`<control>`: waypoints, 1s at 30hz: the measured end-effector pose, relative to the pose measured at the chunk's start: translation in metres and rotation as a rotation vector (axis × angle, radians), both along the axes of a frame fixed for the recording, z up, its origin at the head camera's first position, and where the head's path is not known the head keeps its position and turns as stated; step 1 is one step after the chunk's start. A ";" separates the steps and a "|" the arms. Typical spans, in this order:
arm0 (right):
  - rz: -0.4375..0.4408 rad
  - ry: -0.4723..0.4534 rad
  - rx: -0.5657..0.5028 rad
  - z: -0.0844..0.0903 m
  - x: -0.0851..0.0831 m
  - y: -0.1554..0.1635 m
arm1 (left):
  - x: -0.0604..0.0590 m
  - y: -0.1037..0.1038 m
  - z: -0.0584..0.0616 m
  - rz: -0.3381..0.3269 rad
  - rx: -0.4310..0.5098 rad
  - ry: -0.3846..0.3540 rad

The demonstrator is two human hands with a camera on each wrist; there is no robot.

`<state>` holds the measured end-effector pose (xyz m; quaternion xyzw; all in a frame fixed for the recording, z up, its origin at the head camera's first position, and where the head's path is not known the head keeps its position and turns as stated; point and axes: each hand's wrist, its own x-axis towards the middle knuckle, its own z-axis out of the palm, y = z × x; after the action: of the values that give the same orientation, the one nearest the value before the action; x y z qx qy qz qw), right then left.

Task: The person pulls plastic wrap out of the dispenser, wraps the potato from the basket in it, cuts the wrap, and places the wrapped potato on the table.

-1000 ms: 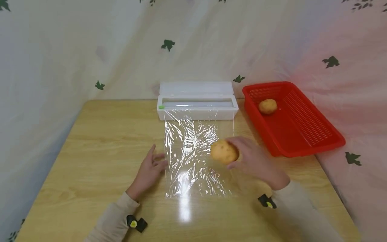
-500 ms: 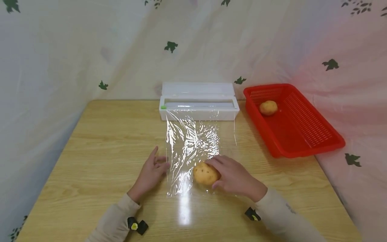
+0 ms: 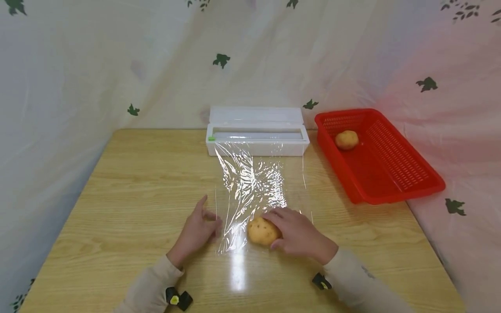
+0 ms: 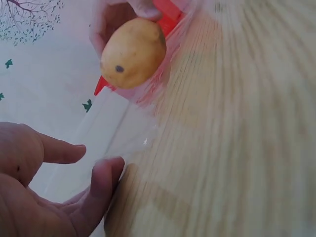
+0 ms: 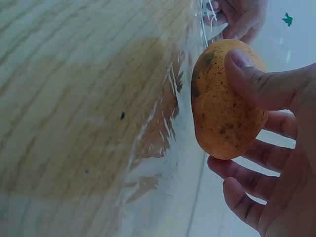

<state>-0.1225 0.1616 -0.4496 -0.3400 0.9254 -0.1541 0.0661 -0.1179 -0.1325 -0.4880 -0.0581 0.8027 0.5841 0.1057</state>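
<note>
The right hand (image 3: 299, 234) grasps a potato (image 3: 261, 231), thumb on its near side and fingers curled over the far side, holding it on the near end of a sheet of cling film (image 3: 254, 191); the potato is oval, and from the head view its long axis runs roughly left to right across the sheet, though how far it tilts cannot be told. The left hand (image 3: 195, 232) lies relaxed with fingers loosely extended, fingertips at the left edge of the film, gripping nothing. The right wrist view shows what the head view hides: the thumb (image 5: 256, 81) pressed flat on the potato's skin, dark speckles and a greenish patch near one end, and creased film directly beneath it; the left wrist view shows a single dark spot on the potato (image 4: 133, 52) and the left hand's open palm (image 4: 29, 197). The film runs from a white dispenser box (image 3: 257, 137) at the far side of a light wooden table (image 3: 129, 182); a red perforated basket (image 3: 391, 174) stands to the right, holding a second potato (image 3: 346, 139); pale curtains printed with green leaves (image 3: 221, 59) enclose the table.
</note>
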 end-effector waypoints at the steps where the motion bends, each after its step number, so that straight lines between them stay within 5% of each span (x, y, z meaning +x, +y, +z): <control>1: 0.003 0.002 0.000 -0.001 0.000 0.000 | 0.002 0.001 0.001 0.001 -0.006 -0.015; 9: 0.014 0.015 0.015 -0.005 -0.001 -0.001 | 0.030 0.006 0.003 -0.075 -0.233 0.008; 16: -0.013 -0.018 0.051 -0.004 -0.003 -0.003 | 0.046 0.010 -0.001 -0.126 -0.355 0.216; 19: -0.020 -0.021 0.062 -0.004 -0.004 -0.005 | 0.046 0.008 -0.002 -0.158 -0.314 0.267; 26: -0.029 -0.018 0.064 -0.005 -0.003 -0.006 | 0.041 0.001 0.003 -0.306 -0.037 0.228; 30: -0.046 -0.023 0.058 -0.004 -0.003 -0.006 | 0.038 -0.004 0.003 -0.404 -0.018 0.307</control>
<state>-0.1259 0.1552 -0.4534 -0.3149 0.9362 -0.1325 0.0830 -0.0795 -0.1363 -0.4849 0.1917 0.8098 0.5461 0.0966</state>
